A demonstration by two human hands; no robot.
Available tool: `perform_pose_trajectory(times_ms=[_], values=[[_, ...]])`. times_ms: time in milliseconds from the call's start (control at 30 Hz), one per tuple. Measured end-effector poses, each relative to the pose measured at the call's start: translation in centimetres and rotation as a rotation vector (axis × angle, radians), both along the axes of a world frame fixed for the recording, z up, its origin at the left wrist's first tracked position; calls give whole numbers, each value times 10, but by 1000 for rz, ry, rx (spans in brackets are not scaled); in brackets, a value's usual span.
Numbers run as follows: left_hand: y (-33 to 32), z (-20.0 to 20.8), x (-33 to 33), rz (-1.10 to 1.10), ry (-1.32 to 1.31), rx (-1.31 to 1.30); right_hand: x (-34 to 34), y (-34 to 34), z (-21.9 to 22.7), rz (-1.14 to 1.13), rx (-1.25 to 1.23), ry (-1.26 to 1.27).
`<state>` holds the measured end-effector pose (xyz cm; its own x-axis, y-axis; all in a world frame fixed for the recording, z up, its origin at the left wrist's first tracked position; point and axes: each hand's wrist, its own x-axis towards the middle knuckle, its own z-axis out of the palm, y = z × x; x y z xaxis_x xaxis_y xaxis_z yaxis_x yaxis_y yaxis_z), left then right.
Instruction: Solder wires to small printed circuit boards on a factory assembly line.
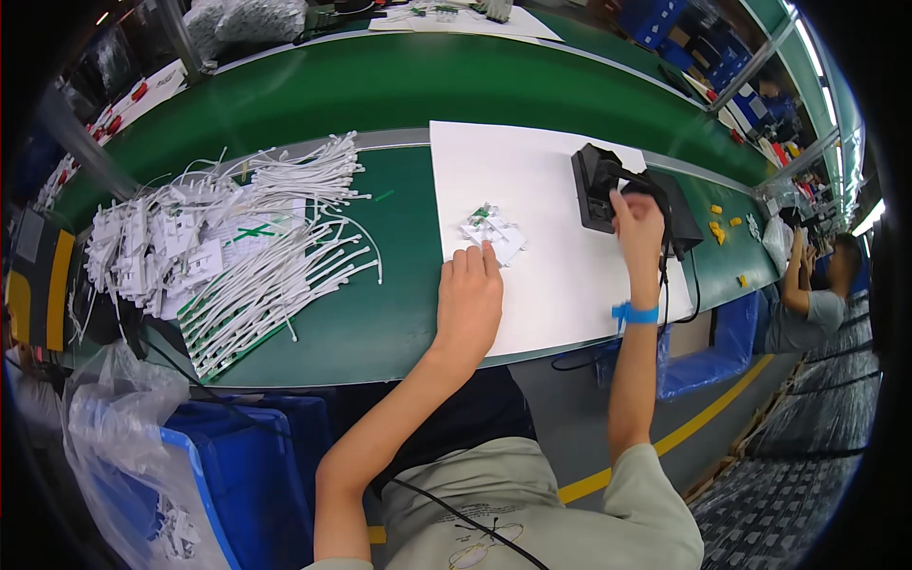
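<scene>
A small white plastic part with a green piece on it [489,228] lies on a large white sheet [560,304]. My left hand [470,299] rests at its near edge, fingers bent and close together, the fingertips holding it against the sheet. At the right, my right hand [639,218] is closed around a black corded handle beside a black stand [594,195]; the fingers partly hide the handle, and its working end cannot be made out. A blue band [635,313] with a cord circles my right wrist.
Bundled white cables [285,271] and a heap of white plastic parts [142,247] cover the bench's left. A black box [679,214] stands behind the cords at right, near yellow pieces [717,231]. Blue bins [237,465] stand below. Another person [817,294] sits far right.
</scene>
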<state>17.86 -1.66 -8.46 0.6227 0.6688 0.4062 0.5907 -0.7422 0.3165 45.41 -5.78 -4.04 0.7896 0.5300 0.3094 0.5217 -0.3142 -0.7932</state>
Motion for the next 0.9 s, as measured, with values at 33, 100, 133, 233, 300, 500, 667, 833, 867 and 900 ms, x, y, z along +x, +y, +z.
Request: perform_pose_trajectory(times_ms=[33,100,133,233,300,500,667,833,867,900], values=[[2,0,-2,-21,14,10,-15,-6,-3,119,-53,-25],[8,0,-7,-29,28,17,-54,-14,-15,311,-163,-46],[12,1,-11,-78,-32,-54,-76,-15,-23,434,-195,-93],[22,13,-22,-115,-182,-296,-115,-7,-35,637,-152,-398],[30,29,-27,-120,-367,-552,-123,4,-39,599,-161,-421],[41,68,-24,-466,-733,-832,-121,20,-40,614,-2,-173],[46,53,-38,26,-220,-666,-141,22,-16,417,64,145],[61,39,-36,-272,-1069,-1251,-190,31,-1,665,238,-95],[65,37,-40,-270,-1081,-1212,-193,34,3,715,194,6],[70,36,-48,-223,-1013,-1130,-196,37,6,732,162,-8]])
